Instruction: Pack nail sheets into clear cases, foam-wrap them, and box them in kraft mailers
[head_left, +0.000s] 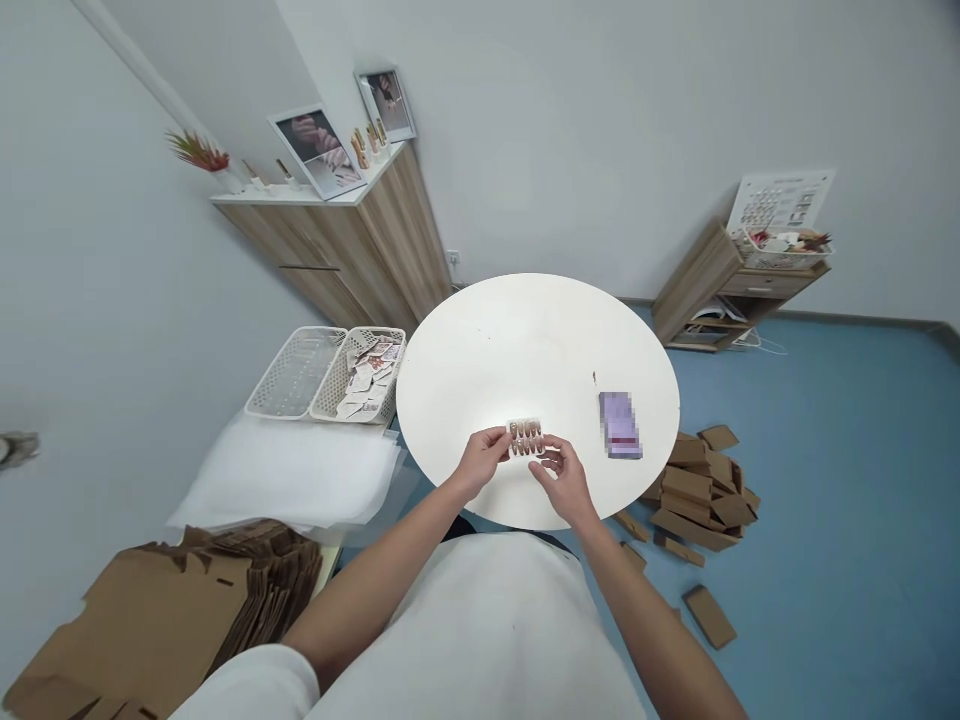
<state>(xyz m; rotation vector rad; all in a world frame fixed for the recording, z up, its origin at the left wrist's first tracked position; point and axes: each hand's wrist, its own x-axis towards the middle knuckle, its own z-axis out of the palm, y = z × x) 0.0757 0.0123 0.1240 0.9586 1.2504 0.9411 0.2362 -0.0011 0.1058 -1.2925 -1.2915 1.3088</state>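
Pinching the nails (526, 437) by one side, the left hand (481, 462) is closed on them. The right hand (562, 478) is part open, with a finger at the other side and the thumb below; I can't tell if it grips too. The nails are over the near part of the white table (525, 340).

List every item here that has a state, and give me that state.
Nail set: face up, held in both hands
Left hand: gripping one edge
Right hand: fingers at the opposite edge
Purple item: lying flat, details blurred
Packet basket: lidless, well filled
Cardboard sheets: flattened, stacked
Cartons: heaped on the floor
Drawer: shut
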